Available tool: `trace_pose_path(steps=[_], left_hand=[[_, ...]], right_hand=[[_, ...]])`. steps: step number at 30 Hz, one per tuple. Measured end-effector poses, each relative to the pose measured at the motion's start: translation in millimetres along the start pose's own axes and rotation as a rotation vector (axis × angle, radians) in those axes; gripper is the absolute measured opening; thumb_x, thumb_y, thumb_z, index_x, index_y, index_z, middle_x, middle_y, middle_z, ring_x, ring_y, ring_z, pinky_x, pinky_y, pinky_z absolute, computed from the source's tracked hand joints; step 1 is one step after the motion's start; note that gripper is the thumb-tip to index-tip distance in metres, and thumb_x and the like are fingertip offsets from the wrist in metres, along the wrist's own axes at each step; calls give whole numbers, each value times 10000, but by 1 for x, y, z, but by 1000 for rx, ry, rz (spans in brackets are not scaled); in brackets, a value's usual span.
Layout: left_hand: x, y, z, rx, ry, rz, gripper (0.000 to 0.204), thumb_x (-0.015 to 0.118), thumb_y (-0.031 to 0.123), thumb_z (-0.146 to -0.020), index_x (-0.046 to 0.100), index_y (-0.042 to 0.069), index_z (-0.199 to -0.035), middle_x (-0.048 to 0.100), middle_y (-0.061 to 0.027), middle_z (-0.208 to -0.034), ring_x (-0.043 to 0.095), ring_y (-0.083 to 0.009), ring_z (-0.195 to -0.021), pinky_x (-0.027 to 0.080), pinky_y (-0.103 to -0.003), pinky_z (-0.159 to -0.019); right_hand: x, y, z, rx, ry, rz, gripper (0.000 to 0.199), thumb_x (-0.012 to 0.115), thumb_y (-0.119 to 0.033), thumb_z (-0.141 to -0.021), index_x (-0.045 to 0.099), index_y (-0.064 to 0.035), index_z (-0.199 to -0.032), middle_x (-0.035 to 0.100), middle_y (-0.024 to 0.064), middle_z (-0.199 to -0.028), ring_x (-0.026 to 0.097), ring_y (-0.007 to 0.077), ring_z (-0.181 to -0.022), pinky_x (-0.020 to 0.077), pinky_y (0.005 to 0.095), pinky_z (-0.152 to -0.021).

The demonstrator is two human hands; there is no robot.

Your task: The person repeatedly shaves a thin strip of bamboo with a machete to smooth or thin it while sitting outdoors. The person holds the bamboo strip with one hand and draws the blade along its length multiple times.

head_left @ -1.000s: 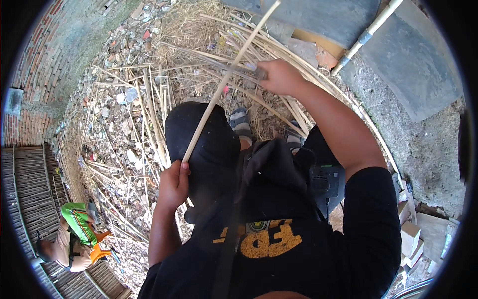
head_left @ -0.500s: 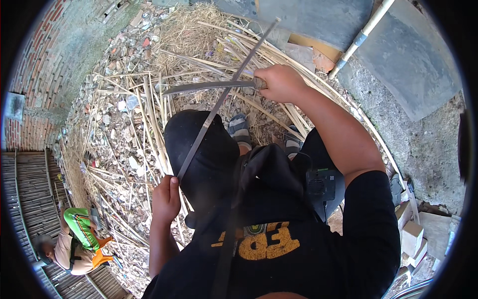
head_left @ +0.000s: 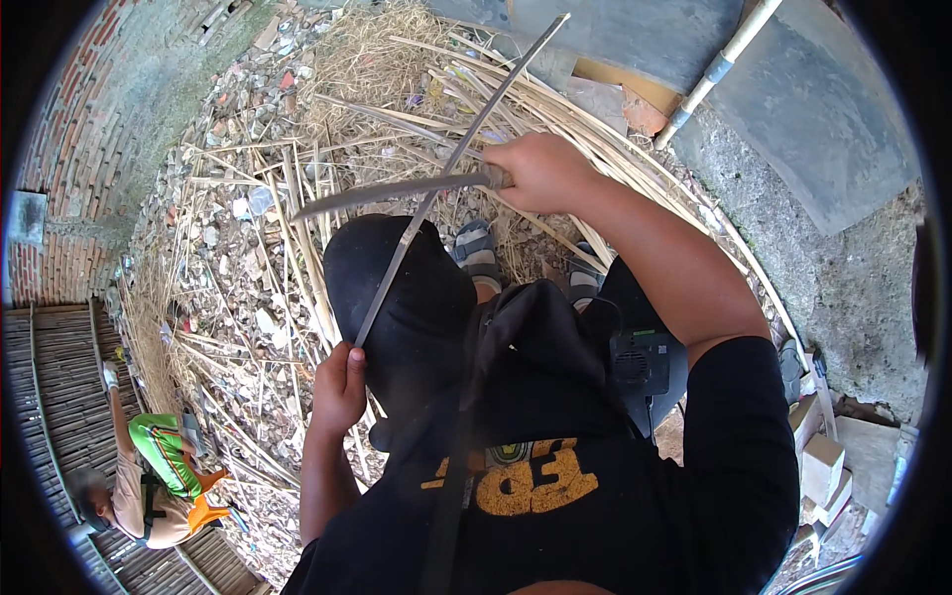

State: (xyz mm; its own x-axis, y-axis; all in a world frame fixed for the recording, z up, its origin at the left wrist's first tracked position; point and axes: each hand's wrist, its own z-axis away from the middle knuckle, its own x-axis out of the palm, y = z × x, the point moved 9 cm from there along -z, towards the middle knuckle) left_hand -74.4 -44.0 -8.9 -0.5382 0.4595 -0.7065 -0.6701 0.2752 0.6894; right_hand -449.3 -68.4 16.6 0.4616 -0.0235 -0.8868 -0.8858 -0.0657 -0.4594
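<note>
My left hand (head_left: 340, 387) grips the lower end of a long, narrow strip (head_left: 395, 266), dark-faced and apparently bamboo, with the thumb along it. The strip slants up and away to the right, its pale far end above the ground. My right hand (head_left: 543, 172) is closed round the short handle of a machete (head_left: 382, 192). Its dark blade points left and crosses the strip about midway; whether the edge touches it, I cannot tell. Below the strip is my black-clothed knee (head_left: 382, 288).
Split bamboo strips (head_left: 595, 139) lie over rubble, with dry straw (head_left: 367, 64) beyond. Grey panels (head_left: 813, 119) and a pole (head_left: 719, 74) lean at the right. Blocks (head_left: 821, 471) stand lower right. Another person (head_left: 149, 496) sits far left by slatted bamboo (head_left: 59, 377).
My right hand and the machete have moved slightly left along the strip, the blade tip now a bit lower. My left hand has shifted slightly right. The other person's arm has stretched out.
</note>
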Motion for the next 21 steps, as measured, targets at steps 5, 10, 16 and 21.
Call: trace_pose_path(steps=[5, 10, 16, 21], left_hand=[[6, 0, -11, -81, -136, 174, 438, 438, 342, -1101, 504, 30, -800, 464, -7, -662, 403, -97, -640, 373, -310, -578], [5, -3, -7, -122, -174, 227, 433, 427, 335, -1107, 488, 47, -789, 436, 31, -661, 373, -73, -637, 349, -292, -561], [5, 8, -9, -89, -178, 163, 434, 429, 337, -1107, 488, 38, -798, 432, 28, -646, 374, -75, -622, 353, -297, -553], [10, -6, -2, -151, -217, 355, 431, 439, 332, -1104, 486, 31, -799, 441, 16, -622, 374, -82, -614, 349, -302, -541]], right_hand=[[9, 32, -5, 79, 148, -119, 318, 716, -206, -768, 698, -94, -1065, 689, 173, -812, 692, 368, -824, 540, 499, -726], [11, -1, -4, 13, 30, -43, 339, 707, -212, -784, 685, -73, -1093, 702, 187, -846, 689, 380, -810, 541, 475, -727], [0, 49, -4, 161, 128, -33, 294, 705, -199, -775, 671, -78, -1040, 695, 173, -805, 691, 373, -785, 545, 487, -715], [4, 5, -4, -27, 164, -89, 274, 730, -204, -771, 663, -81, -1007, 698, 174, -814, 687, 382, -773, 544, 482, -694]])
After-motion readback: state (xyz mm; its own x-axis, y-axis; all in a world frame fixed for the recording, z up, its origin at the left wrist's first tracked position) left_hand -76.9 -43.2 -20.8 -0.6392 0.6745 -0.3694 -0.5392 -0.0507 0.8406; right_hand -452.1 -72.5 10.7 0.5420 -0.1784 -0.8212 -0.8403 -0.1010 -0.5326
